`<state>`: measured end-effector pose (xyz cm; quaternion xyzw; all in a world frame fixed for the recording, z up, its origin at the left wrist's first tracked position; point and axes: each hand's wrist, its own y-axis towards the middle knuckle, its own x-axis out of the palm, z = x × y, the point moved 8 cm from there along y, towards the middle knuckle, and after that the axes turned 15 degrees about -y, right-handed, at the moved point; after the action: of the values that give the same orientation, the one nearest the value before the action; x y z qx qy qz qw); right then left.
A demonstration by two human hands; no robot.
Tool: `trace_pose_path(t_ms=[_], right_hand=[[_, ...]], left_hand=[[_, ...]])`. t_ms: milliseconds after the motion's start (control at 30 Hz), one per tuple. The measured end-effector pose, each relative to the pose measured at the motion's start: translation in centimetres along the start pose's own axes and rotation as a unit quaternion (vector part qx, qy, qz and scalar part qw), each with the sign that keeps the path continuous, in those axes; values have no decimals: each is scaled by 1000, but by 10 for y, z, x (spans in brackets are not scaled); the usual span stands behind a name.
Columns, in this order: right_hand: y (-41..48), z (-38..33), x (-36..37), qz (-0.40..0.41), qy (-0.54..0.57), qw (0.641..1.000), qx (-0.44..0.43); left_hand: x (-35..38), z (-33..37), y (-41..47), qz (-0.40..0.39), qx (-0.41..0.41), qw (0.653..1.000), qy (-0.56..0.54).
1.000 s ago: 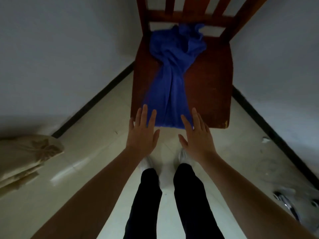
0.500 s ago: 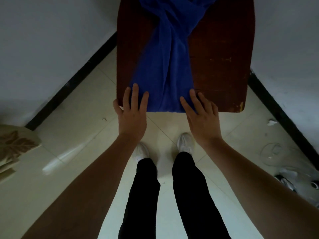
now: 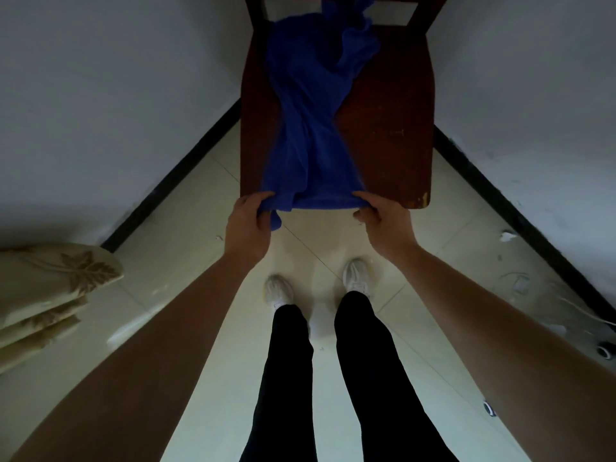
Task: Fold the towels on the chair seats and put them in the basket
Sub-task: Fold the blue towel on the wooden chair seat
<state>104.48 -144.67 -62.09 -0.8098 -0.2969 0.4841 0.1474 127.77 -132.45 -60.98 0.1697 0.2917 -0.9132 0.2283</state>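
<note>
A blue towel (image 3: 310, 128) lies twisted and bunched along the seat of a dark wooden chair (image 3: 393, 135), its far end crumpled against the chair back. The near edge hangs just over the seat's front. My left hand (image 3: 250, 221) pinches the towel's near left corner, and my right hand (image 3: 380, 215) pinches the near right corner. Both hands sit at the seat's front edge. No basket is in view.
The chair stands in a corner between two white walls with black skirting. A patterned beige curtain (image 3: 50, 288) hangs at the left. Cables and small items (image 3: 566, 305) lie on the pale tiled floor at the right. My legs and white shoes (image 3: 356, 278) stand below the chair.
Both hands reached from open and flat toward the towel's near edge, then closed on its two near corners. The view shifted as my head moved.
</note>
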Motion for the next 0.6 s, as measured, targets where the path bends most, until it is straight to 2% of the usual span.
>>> trace_pose_path(t_ms=[67, 133, 333, 433, 500, 600], right_hand=[[-12, -7, -25, 17, 20, 999, 24], [-23, -19, -52, 40, 21, 999, 29], [-56, -67, -133, 85, 6, 996, 0], [-74, -86, -159, 88, 97, 991, 9], [-88, -97, -176, 88, 152, 984, 18], [-101, -113, -196, 96, 96, 991, 4]], left_hand=[[0, 18, -8, -39, -69, 992, -103], [-3, 43, -18, -67, -105, 979, -162], [-33, 127, -46, -39, -129, 976, -171], [-48, 160, -57, -50, -101, 990, -86], [-64, 182, -65, -19, -54, 998, -7], [-85, 208, -76, 20, -26, 998, 47]])
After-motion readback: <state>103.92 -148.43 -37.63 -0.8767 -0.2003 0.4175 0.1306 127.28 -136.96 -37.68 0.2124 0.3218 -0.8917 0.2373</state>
